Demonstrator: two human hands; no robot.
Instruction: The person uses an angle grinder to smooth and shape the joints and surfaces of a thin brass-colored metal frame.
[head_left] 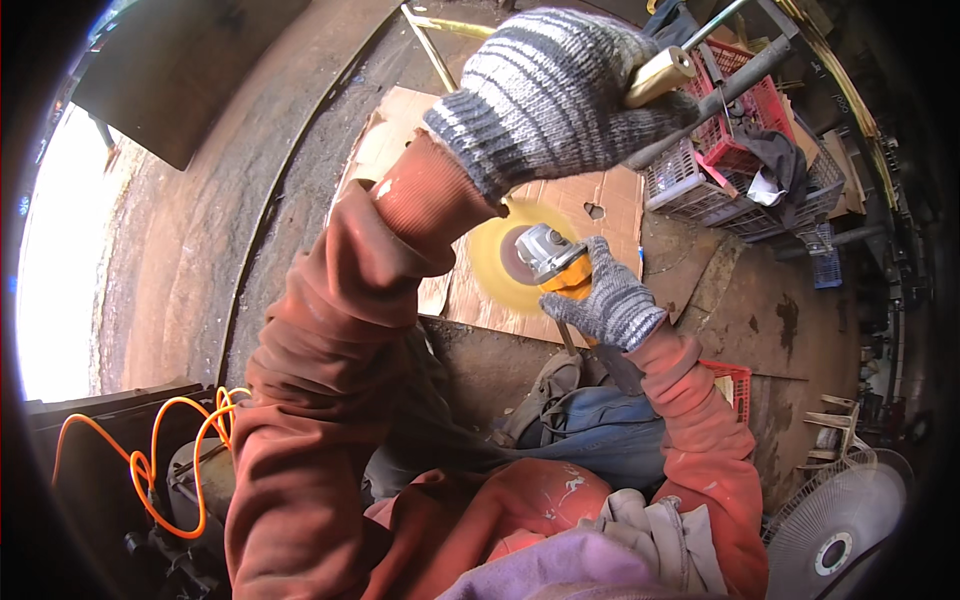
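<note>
My left hand (pixel 545 95), in a striped grey-and-white knit glove, is raised high in the view. Its fingers are closed round a brass-coloured tube (pixel 662 77) with a hole in its end; the rest of that piece is hidden by the glove. Lower and nearer my body, my right hand (pixel 618 300), gloved alike, grips an angle grinder (pixel 568 270) with a yellow body and a silver head. A wide yellow disc (pixel 490 262) on the grinder looks smeared, as if spinning. It lies below my left wrist, apart from the tube.
Flattened cardboard (pixel 610 200) covers the floor under the grinder. Red and grey plastic crates (pixel 690 180) and a metal pipe frame (pixel 750 75) stand at the far right. A fan (pixel 835 520) is at the near right; an orange coiled hose (pixel 150 465) hangs at the near left.
</note>
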